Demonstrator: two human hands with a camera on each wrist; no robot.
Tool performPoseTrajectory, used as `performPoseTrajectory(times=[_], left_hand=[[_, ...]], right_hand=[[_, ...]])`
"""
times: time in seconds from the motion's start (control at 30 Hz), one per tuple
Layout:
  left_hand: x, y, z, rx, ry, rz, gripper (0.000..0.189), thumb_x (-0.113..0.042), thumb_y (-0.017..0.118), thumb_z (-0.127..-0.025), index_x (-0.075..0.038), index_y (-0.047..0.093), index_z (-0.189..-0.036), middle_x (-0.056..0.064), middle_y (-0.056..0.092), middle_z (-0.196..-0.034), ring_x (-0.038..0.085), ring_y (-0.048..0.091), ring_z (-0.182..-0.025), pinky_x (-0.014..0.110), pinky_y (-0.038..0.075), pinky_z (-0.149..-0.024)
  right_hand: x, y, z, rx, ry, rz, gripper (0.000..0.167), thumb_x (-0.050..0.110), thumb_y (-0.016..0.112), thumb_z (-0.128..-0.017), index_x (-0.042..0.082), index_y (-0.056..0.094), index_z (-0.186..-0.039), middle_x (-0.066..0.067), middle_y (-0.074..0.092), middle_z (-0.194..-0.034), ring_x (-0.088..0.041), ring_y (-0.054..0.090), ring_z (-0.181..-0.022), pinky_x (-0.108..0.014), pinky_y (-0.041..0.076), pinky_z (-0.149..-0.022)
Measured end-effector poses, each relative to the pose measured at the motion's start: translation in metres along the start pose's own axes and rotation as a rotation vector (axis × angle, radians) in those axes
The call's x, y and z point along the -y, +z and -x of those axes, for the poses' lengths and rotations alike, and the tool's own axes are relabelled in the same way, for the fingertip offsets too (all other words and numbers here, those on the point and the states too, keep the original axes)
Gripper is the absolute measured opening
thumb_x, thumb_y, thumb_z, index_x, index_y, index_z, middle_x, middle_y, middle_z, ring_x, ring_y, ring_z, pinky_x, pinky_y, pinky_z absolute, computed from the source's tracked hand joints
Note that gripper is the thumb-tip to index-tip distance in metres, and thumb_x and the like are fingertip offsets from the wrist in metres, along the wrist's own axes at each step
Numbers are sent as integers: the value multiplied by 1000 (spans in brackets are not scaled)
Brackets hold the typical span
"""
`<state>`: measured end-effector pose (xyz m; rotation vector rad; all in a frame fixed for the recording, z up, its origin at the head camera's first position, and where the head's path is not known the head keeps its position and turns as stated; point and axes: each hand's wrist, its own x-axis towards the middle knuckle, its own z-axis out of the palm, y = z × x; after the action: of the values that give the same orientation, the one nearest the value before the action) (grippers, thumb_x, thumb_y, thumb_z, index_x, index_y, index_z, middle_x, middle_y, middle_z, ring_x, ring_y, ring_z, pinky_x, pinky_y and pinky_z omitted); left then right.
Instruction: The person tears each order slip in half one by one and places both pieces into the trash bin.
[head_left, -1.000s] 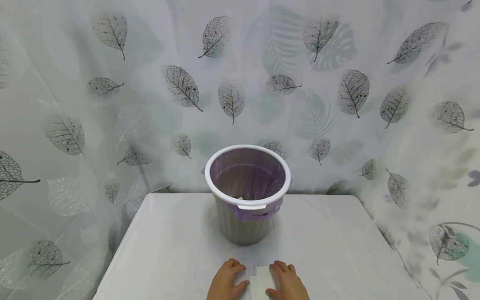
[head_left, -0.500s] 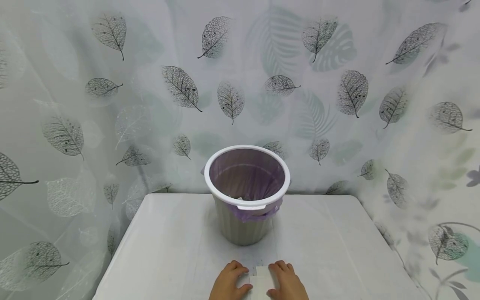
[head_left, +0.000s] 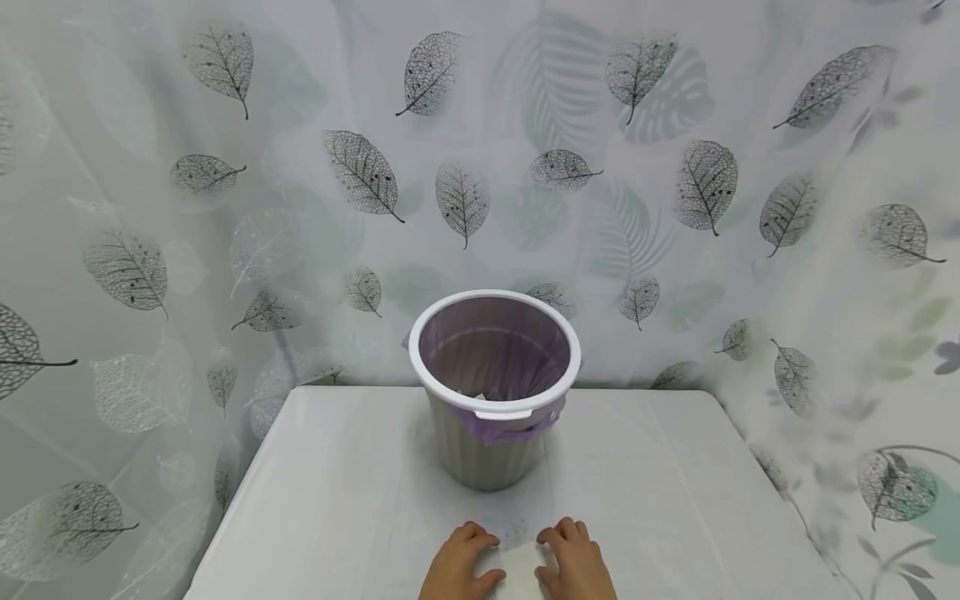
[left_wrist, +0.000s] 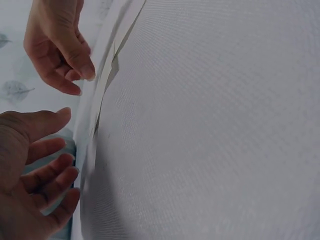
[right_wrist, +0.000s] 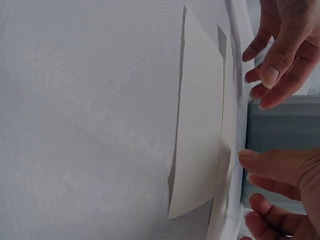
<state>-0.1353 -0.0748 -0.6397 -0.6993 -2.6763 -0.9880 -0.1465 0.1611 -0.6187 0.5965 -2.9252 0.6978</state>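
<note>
On the bench (head_left: 337, 500), paper (head_left: 522, 573) has lost its stepped far edge, seemingly unheld between left hand (head_left: 457, 567) and right hand (head_left: 579, 567), fingers (right_wrist: 272, 162) parted.

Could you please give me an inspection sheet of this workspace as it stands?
Surface: white tabletop, faintly textured.
Job's things: at least two thin cream paper pieces lying on it, one edge slightly lifted.
Clutter: faint specks just beyond the paper; kind unclear.
Hands: bare left hand and bare right hand flank the paper, fingers bent, nothing visibly gripped; contact unclear.
Cables: nothing seen.
Surroundings: grey, round, white-rimmed bin with purple plastic liner stands beyond the hands; white leaf-print curtain behind.
</note>
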Motion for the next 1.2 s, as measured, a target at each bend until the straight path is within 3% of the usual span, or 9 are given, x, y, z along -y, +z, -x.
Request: performPoseTrajectory(times=[0.2,0.37,0.6,0.8,1.0,1.2], left_hand=[[1,7,0,45,-31,4,39,-30,92,-79,-10,76,-109,-8,57,-102,9,55,-92,31,55,-82],[-4,12,-3,63,-74,-12,43,-30,96,-73,-11,76,-107,-10,53,-101,8,50,-90,29,53,-79],[-9,16,-5,99,-102,-16,43,-20,97,-67,-15,70,-100,-12,49,-91,5,46,-82,26,49,-72],[-15,13,-8,132,-118,41,36,-12,95,-70,-14,68,-94,-16,46,-79,0,42,-74,23,45,-66],[-20,13,-11,162,-157,51,29,-7,91,-71,-18,65,-77,-16,43,-73,0,40,-68,23,42,-63],[-21,14,-10,96,-106,3,28,-7,88,-74,-19,63,-72,-18,43,-70,-1,40,-65,20,39,-60]], right_hand=[[-6,3,-1,84,-13,-40,47,26,95,-73,10,68,-108,0,54,-103,-27,51,-93,-49,49,-68],[-7,5,-9,129,-71,-49,49,26,94,-73,13,67,-111,4,52,-104,-21,49,-94,-42,48,-69],[-7,5,-16,152,-138,-18,46,25,94,-69,20,62,-102,11,50,-95,-13,45,-88,-34,40,-66],[-7,3,-14,155,-144,-32,41,24,94,-69,23,61,-95,13,45,-93,-12,43,-87,-34,40,-67],[-8,3,-12,135,-135,-34,46,23,94,-68,20,62,-101,10,49,-97,-16,48,-91,-35,42,-67],[-10,0,-10,89,-126,-82,52,22,94,-68,15,64,-110,4,55,-102,-20,51,-94,-41,46,-70]])
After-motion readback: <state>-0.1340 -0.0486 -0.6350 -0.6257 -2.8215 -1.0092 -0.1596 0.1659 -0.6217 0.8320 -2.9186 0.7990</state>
